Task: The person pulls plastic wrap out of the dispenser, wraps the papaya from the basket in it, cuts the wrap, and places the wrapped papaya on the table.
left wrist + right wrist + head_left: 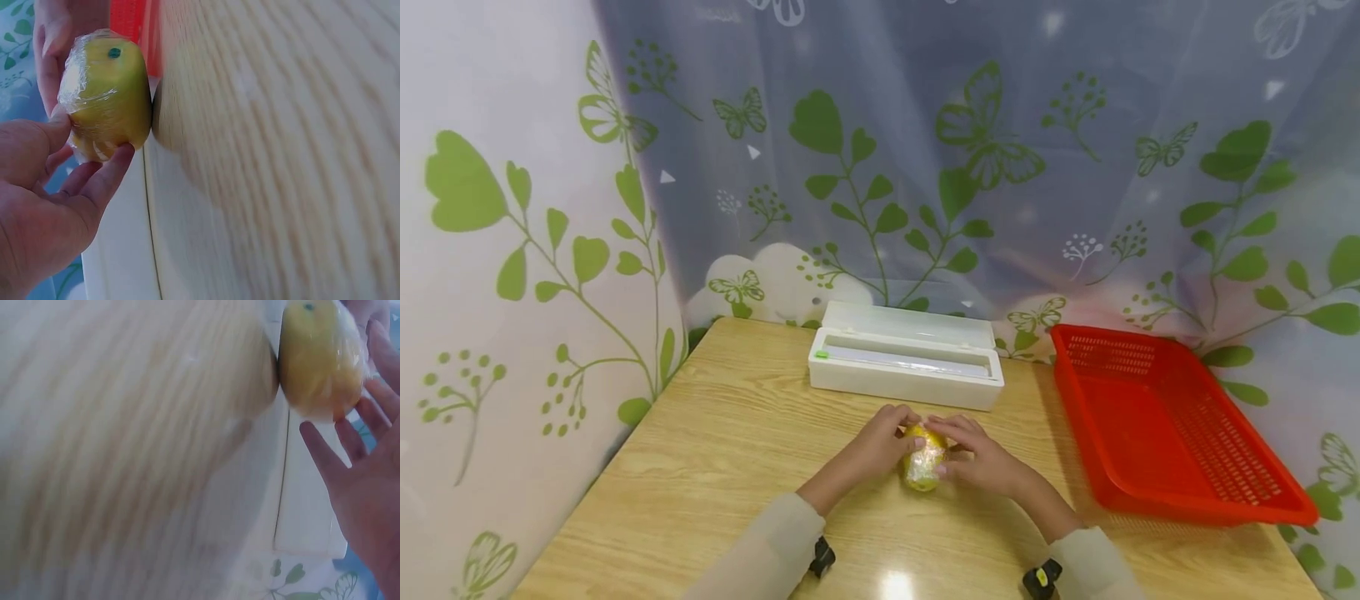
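Note:
A yellow-green fruit (924, 460) wrapped in clear cling film rests on the wooden table between both hands. A small dark green stem spot shows on it in the left wrist view. My left hand (882, 439) holds its left side, with thumb and fingertips against the film (94, 100). From the right, my right hand (985, 458) touches the fruit with fairly straight, spread fingers; in the right wrist view the little finger stands apart from it. Behind the hands is a white cling film dispenser (902, 383), lid raised, with a green slider at its left end.
A red plastic basket (1157, 417) with perforated sides stands at the table's right. The wooden table (722, 442) extends left and in front of the hands. A patterned curtain (887, 167) hangs behind the table and along its sides.

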The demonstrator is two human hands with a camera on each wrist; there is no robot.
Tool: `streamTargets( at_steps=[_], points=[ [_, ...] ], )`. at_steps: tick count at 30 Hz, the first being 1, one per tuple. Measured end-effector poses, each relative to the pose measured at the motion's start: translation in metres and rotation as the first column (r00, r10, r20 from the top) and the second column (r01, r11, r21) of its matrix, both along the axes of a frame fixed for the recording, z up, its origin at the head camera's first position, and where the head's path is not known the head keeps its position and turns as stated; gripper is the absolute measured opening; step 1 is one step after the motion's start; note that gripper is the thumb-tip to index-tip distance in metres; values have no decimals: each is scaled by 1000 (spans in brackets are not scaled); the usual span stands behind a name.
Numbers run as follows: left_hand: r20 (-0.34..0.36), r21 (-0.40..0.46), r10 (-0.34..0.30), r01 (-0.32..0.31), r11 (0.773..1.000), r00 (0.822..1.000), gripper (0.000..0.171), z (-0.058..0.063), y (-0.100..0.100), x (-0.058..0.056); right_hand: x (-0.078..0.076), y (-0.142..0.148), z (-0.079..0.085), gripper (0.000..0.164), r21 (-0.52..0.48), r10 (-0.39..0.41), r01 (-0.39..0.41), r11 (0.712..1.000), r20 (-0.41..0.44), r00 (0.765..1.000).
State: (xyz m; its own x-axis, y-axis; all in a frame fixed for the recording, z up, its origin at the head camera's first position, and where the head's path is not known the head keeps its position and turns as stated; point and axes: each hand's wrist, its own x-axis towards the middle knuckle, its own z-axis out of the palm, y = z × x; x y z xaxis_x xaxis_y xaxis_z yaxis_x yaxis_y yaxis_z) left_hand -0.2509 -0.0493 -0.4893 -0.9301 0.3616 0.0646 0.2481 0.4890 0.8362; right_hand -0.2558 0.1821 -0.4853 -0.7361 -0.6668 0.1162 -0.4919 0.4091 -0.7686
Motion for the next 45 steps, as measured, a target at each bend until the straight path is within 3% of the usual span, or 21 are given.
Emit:
streamTargets(
  at_steps=[4, 7, 14, 21, 26, 34, 39, 45],
  points=[
    [-2, -1, 0, 0, 1000, 1000, 30, 2, 0, 1, 0, 8, -2, 84, 35, 33, -35, 999, 67, 997],
    [-4, -11, -3, 3, 1000, 1000, 29, 2, -1, 1, 1, 10, -5, 91, 79, 40, -42, 996, 29, 999],
    [-14, -18, -7, 6, 1000, 1000, 27, 4, 1, 0, -1, 9, -8, 78, 93, -19, 32, 995, -133, 991],
    [-14, -12, -10, 9, 1000, 1000, 27, 4, 1, 0, -5, 1, -8, 67, 53, -94, 110, 993, -246, 965],
    [-24, -17, -5, 5, 1000, 1000, 29, 4, 1, 0, -7, -4, -6, 60, 35, -132, 148, 988, -280, 951],
    [-23, -7, -12, 12, 1000, 1000, 30, 3, 1, -1, -5, 5, 1, 75, 176, -10, 58, 983, -266, 964],
    [-28, 8, -13, 14, 1000, 1000, 28, 2, 1, -1, -4, 5, -1, 75, 168, -20, 65, 984, -258, 966],
    [-19, 12, -9, 9, 1000, 1000, 28, -1, -2, 1, 3, -6, -2, 65, 154, -89, 152, 976, -356, 930]
  ],
)
